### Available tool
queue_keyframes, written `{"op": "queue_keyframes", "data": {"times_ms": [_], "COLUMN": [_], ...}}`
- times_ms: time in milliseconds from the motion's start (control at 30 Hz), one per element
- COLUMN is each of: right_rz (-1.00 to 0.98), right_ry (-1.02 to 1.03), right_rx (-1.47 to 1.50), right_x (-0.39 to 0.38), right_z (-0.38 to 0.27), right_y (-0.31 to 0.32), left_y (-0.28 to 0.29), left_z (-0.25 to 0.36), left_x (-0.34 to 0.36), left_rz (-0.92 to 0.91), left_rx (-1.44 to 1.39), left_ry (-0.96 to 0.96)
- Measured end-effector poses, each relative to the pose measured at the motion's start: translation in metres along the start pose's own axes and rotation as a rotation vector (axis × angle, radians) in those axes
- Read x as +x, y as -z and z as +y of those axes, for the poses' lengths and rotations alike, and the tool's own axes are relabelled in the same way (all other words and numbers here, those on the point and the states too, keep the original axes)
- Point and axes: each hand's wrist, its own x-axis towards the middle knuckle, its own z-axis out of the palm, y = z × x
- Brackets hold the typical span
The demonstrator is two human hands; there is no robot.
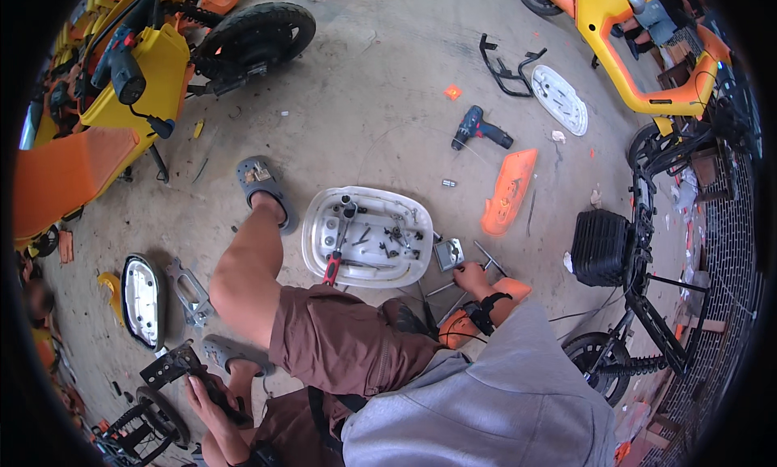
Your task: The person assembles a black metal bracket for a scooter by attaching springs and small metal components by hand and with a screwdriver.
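Note:
At the lower left, my left hand (212, 404) is closed around a black part with a flat, holed plate (173, 365) at its end. My right hand (469, 278) reaches to the floor beside my leg, its fingers closed on a T-handle wrench (489, 261); its grip is partly hidden. Just beyond it lies a small silvery metal box-like piece (448, 254). Left of that hand sits a white plastic tray-like cover (314, 261), holding several bolts and small parts (396, 239). A ratchet with a red and black handle (333, 268) lies across its left side.
A cordless drill (481, 129), an orange panel (509, 192), a black tubular bracket (508, 77) and a white oval cover (558, 100) lie ahead on the floor. Yellow scooters (154, 78) stand left; a stripped black frame (641, 256) stands right. Another long cover (142, 303) lies left.

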Motion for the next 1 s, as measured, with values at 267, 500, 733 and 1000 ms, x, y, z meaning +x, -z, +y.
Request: {"op": "queue_keyframes", "data": {"times_ms": [267,500,733,1000], "right_rz": [0.097,0.409,0.142,-0.034], "right_ry": [-0.114,0.361,0.428,0.379], "right_rx": [-0.285,-0.785,-1.146,-0.923], "right_x": [-0.030,-0.029,-0.003,-0.021], "right_z": [0.058,0.045,0.027,0.018], "right_y": [-0.030,-0.007,0.009,0.042], "left_y": [-0.016,-0.018,0.018,-0.047], "left_z": [-0.022,-0.036,-0.081,-0.146], "left_x": [-0.005,-0.005,0.013,0.096], "left_rz": [0.062,0.115,-0.026,-0.084], "left_rx": [-0.045,-0.220,-0.217,-0.023], "left_ry": [0.172,0.329,0.445,0.575]}}
